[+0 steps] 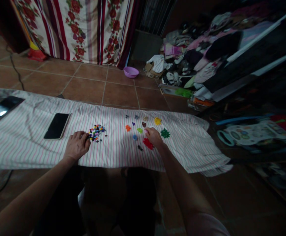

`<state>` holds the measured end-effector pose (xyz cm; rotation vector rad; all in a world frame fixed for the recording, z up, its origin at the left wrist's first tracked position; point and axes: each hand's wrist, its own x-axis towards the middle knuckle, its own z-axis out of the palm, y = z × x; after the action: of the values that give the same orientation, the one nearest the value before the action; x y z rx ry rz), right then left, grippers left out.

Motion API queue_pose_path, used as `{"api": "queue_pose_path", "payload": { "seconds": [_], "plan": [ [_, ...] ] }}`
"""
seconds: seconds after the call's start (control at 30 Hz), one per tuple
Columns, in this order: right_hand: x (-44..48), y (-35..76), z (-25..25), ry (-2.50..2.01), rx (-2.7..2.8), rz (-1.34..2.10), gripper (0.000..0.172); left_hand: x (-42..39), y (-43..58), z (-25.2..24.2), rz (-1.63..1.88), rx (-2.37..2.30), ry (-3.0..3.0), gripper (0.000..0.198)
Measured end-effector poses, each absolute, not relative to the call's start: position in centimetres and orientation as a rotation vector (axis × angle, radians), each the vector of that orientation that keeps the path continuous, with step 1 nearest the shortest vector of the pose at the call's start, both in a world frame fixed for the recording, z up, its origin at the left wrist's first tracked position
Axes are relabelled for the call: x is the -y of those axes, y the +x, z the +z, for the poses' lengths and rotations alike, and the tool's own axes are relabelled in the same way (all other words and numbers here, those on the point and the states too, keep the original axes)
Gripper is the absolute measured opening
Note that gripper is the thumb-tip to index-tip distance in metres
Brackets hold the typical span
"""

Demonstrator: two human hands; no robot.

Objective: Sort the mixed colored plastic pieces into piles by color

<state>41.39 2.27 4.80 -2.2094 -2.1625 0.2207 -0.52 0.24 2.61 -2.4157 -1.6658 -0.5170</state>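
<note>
My left hand [77,145] rests at the left edge of a pile of small mixed-colour pieces [97,131], its fingers curled together; whether a piece is between them is hidden. Over the sorted heaps, my right hand [154,137] has its fingertips pinched beside a bit of pink [146,130]; what they hold is too small to make out. Around it lie little heaps of red pieces [148,143], lime green pieces [139,130], brown pieces [143,124], yellow pieces [157,121], dark green pieces [165,133], orange pieces [128,128], blue pieces [135,137] and black pieces [140,148].
A striped cloth [113,154] covers the low table. On its left lie a phone [56,126] and a dark shiny tablet-like device [4,107]. Beyond, a purple basin [131,72] stands on the tiled floor, near heaped clothes [189,52].
</note>
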Motion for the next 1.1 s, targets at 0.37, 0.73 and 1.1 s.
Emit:
{"api": "queue_pose_path", "payload": {
  "seconds": [0.37,0.73,1.1],
  "plan": [
    [-2.48,41.32,4.81,-2.234,2.183,0.231,0.031,-0.21,-0.44,2.68,-0.546,1.694,-2.43,0.028],
    [-2.66,41.52,4.59,-2.204,2.174,0.226,0.03,-0.13,-0.33,2.79,-0.56,1.707,-2.424,0.029],
    [-2.65,41.77,4.64,-2.205,2.186,0.264,0.033,-0.19,-0.42,2.67,-0.53,1.676,-2.424,0.029]
  ]
}}
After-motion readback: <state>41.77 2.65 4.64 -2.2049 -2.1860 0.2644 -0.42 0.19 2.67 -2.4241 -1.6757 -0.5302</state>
